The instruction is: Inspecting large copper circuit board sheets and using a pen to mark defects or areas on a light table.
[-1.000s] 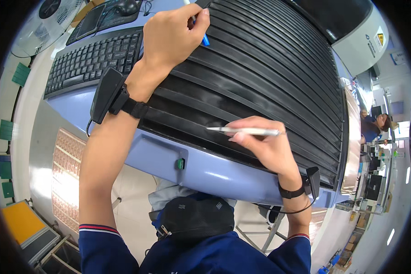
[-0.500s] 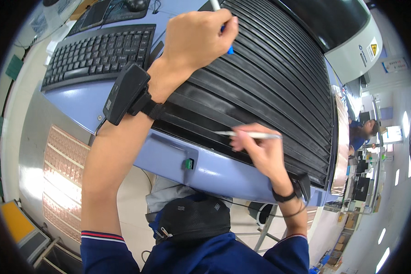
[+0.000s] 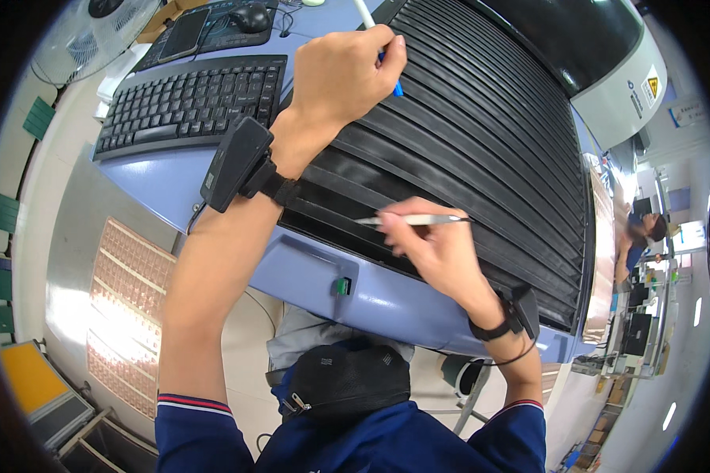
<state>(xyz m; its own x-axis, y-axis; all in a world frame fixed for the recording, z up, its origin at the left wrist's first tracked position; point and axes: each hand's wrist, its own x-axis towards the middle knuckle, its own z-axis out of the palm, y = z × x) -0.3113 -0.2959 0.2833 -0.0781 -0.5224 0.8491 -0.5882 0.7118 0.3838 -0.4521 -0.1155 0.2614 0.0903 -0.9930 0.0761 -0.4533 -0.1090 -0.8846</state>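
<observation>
My left hand [image 3: 339, 79] is closed around a white marker pen [image 3: 364, 14] with a blue end showing below the fist. It is held over the black ribbed bellows cover [image 3: 465, 118] of a machine. My right hand [image 3: 438, 244] pinches a slim, pale, pointed tool [image 3: 430, 220] with a dark rear end. Its tip points left, just above the near folds of the cover; whether it touches them I cannot tell. Slight blur on the right fingers hides their exact grip. Each wrist wears a black strapped device.
Left of the cover are a black keyboard [image 3: 193, 102], a mouse [image 3: 251, 17] and a phone [image 3: 184, 35]. A blue-grey machine edge [image 3: 394, 296] with a green switch [image 3: 343, 285] runs along the front. Copper-coloured panels [image 3: 126, 315] lie at left. A person [image 3: 647, 232] is at far right.
The whole view has shifted, with the surroundings now further right. Against the cover, my right hand and its tool have moved left. My left hand still grips the marker pen in nearly the same pose.
</observation>
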